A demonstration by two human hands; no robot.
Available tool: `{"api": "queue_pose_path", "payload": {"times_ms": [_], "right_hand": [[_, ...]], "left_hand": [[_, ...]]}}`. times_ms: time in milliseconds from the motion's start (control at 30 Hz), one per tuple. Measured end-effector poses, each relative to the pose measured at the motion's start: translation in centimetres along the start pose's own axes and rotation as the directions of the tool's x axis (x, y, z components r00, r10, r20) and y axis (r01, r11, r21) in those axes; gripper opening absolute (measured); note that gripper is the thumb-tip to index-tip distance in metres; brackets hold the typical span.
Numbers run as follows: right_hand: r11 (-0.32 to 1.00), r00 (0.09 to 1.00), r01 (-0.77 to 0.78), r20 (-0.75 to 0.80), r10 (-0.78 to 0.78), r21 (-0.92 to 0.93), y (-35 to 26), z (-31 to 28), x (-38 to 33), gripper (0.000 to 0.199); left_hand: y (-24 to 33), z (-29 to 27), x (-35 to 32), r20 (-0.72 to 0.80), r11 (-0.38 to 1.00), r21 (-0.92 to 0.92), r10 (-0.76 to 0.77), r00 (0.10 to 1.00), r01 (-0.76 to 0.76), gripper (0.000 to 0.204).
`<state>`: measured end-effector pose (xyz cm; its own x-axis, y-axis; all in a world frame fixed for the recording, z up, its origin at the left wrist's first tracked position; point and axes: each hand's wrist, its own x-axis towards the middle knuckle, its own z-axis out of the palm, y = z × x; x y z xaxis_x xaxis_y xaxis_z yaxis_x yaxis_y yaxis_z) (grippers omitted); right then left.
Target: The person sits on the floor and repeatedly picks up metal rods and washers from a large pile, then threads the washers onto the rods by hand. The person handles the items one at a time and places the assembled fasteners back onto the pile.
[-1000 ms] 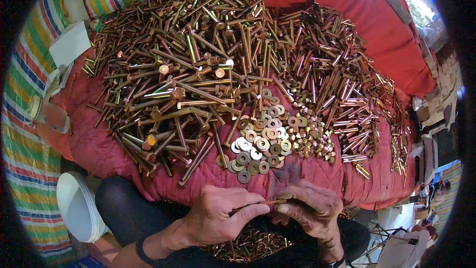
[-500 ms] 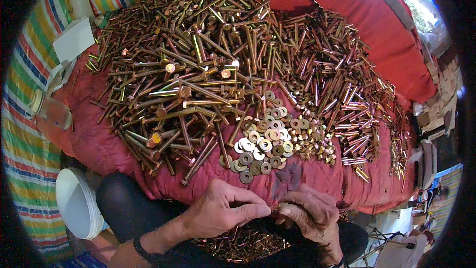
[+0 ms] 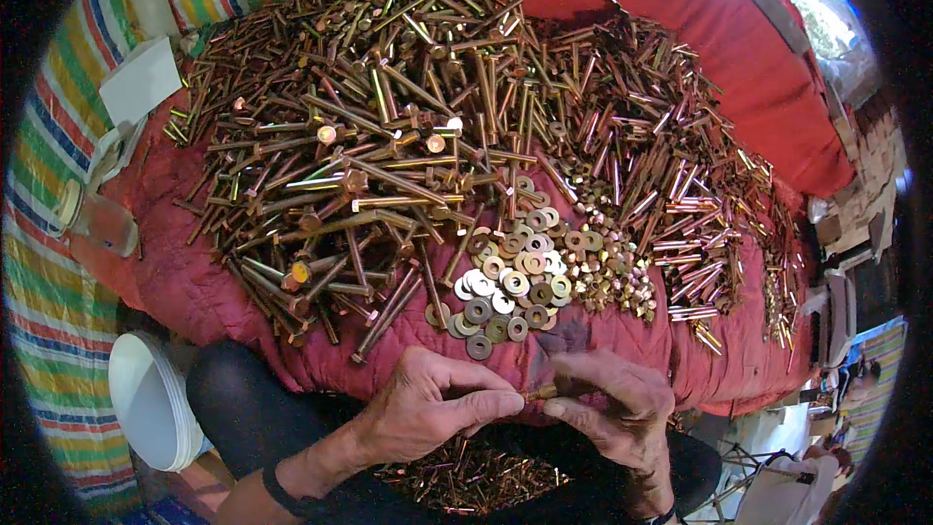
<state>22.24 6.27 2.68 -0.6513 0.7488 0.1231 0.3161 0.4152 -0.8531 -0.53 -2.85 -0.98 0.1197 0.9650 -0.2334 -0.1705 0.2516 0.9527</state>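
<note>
The left hand (image 3: 432,413) pinches a small metal part (image 3: 541,393) between thumb and forefinger, in front of the red quilt (image 3: 447,348). The right hand (image 3: 617,399) curls at the part's other end, thumb and forefinger a little apart; whether they touch it I cannot tell. Just beyond the hands lie washers (image 3: 516,283), with nuts (image 3: 622,277) beside them and heaped bolts (image 3: 389,151) behind.

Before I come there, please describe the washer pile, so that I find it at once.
Find the big red quilt, then its near edge, beyond the left hand. There, right of the long bolts and left of the nuts, lies the washer pile. Its pieces are flat rings, unlike the rod-shaped bolts and chunky nuts.
</note>
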Motion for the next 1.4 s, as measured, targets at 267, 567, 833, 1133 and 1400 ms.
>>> {"api": "queue_pose_path", "payload": {"times_ms": [267, 567, 833, 1133, 1400], "right_hand": [[0.940, 0.931, -0.340, 0.130, 0.340, -0.028, 0.0, -0.2, -0.8, 0.019], [0.995, 0.995, 0.095, 0.021, -0.096, 0.024, 0.6, 0.0, -0.1, 0.045], [0.990, 0.991, 0.137, 0.001, -0.137, 0.040, 0.2, 0.0, 0.2, 0.047], [0.998, 0.994, -0.006, 0.110, -0.001, 0.061, -0.3, 0.6, 0.4, 0.020], [0.942, 0.903, -0.313, -0.348, 0.254, -0.124, 0.7, -3.5, 0.3, 0.016]], "left_hand": [[-0.1, 0.7, 0.1, 0.001, 1.000, -0.005, 0.028, 1.000, -0.028, 0.019], [-0.1, 0.4, 0.2, 0.045, 0.998, -0.047, -0.028, 0.999, 0.030, 0.020], [-0.4, 0.3, 0.2, 0.036, 0.985, -0.162, -0.045, 0.998, 0.050, 0.017], [-0.3, 0.2, 0.4, 0.070, 0.975, -0.187, -0.108, 0.992, 0.120, 0.022], [0.5, -0.2, 1.0, 0.154, 0.645, 0.606, 0.479, 0.864, -0.465, 0.015]]}}
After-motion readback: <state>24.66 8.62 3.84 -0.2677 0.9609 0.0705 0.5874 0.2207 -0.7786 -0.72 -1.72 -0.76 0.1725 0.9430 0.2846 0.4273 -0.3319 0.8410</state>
